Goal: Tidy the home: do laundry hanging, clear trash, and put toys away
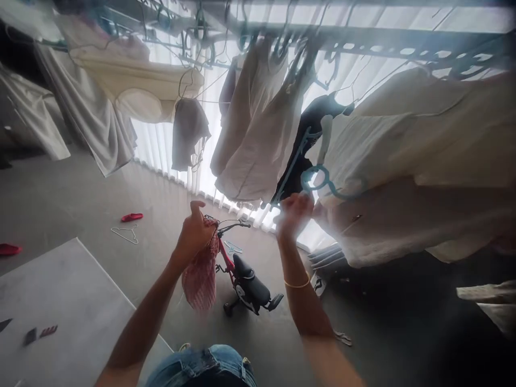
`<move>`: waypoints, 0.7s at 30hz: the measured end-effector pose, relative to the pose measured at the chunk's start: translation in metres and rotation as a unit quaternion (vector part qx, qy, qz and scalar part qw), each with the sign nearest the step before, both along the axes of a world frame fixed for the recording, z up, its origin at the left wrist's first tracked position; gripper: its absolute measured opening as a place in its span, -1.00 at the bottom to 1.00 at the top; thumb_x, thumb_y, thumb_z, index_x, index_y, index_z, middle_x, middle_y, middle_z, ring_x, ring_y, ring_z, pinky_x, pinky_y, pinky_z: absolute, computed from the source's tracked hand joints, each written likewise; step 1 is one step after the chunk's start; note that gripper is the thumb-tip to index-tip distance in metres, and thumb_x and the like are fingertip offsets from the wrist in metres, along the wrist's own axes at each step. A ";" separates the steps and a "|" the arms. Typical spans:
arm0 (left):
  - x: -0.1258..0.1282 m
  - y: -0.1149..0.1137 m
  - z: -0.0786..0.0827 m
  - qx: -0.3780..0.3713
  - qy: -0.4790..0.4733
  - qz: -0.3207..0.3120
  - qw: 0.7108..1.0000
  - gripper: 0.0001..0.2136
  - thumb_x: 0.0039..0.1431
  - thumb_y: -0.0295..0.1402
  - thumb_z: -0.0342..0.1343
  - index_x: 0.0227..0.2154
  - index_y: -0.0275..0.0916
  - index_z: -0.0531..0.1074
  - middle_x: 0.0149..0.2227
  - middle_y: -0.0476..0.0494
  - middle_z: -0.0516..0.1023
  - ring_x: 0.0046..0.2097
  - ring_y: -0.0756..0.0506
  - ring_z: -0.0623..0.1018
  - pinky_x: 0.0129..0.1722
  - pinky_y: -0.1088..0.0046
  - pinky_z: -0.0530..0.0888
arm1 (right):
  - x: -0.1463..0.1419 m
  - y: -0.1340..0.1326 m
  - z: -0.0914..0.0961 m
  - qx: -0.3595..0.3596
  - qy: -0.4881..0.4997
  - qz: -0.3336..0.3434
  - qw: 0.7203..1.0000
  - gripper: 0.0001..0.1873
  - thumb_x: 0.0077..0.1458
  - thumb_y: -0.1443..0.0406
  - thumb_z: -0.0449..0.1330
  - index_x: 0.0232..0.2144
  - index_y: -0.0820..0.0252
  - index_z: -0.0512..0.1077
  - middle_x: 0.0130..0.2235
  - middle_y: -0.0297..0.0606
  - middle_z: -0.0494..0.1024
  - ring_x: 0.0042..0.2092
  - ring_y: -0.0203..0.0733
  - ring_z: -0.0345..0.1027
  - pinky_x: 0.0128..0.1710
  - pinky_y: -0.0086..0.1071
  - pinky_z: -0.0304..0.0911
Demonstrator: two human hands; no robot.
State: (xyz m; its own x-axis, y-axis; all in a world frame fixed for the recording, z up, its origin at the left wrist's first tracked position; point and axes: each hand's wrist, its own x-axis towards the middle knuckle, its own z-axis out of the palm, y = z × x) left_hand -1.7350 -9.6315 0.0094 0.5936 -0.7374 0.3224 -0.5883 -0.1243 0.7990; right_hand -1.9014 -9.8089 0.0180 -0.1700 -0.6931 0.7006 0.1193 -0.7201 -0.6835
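Note:
A red-and-white patterned cloth point(201, 277) hangs down from my left hand point(195, 234), whose fingers are closed on its top edge. To the right, my right hand point(296, 212) is raised and closed around a blue plastic clothes hanger point(316, 178). The hanger's ring and curved arm show above the knuckles; its lower part is hidden by the hand. Just behind that hand hang a black garment point(308, 126) and a wide pale cloth point(382, 156). The two hands are apart, with the patterned cloth touching only the left one.
Overhead runs a rail point(374, 43) with hangers and several pale garments point(258, 140). Below stands a child's bicycle point(252, 285). A white hanger point(126, 234) and red slippers point(132, 217) lie on the floor. A white table point(76, 301) fills the lower left.

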 end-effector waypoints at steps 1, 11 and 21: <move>0.000 -0.003 0.000 0.006 0.003 -0.006 1.000 -0.58 0.00 -0.46 0.13 -0.07 -0.18 0.16 -0.60 0.22 0.23 -0.55 0.00 0.36 -0.50 0.52 0.26 | 0.000 0.032 -0.018 0.016 -0.034 0.028 0.999 -0.66 0.36 0.10 -0.07 0.10 -0.02 0.24 -0.35 -0.32 0.26 -0.41 -0.24 0.27 -0.39 -0.30 0.35; 0.004 -0.024 0.018 0.003 0.016 -0.017 1.000 -0.53 -0.09 -0.55 0.12 -0.03 -0.28 0.26 -0.56 0.06 0.33 -0.55 -0.06 0.39 -0.54 0.39 0.34 | 0.049 0.154 -0.086 0.037 -0.029 0.103 0.993 -0.70 0.33 0.11 -0.12 0.08 -0.16 0.12 -0.30 -0.28 0.26 -0.31 -0.12 0.32 -0.03 0.11 0.42; 0.016 -0.005 0.031 0.006 0.025 -0.019 0.999 -0.54 -0.05 -0.52 0.11 -0.02 -0.27 0.22 -0.55 0.09 0.33 -0.56 0.00 0.38 -0.56 0.45 0.32 | 0.086 0.162 -0.139 0.040 0.038 0.084 0.995 -0.61 0.38 0.12 -0.18 0.06 0.06 0.31 -0.21 -0.14 0.51 -0.14 -0.05 0.48 0.05 0.07 0.41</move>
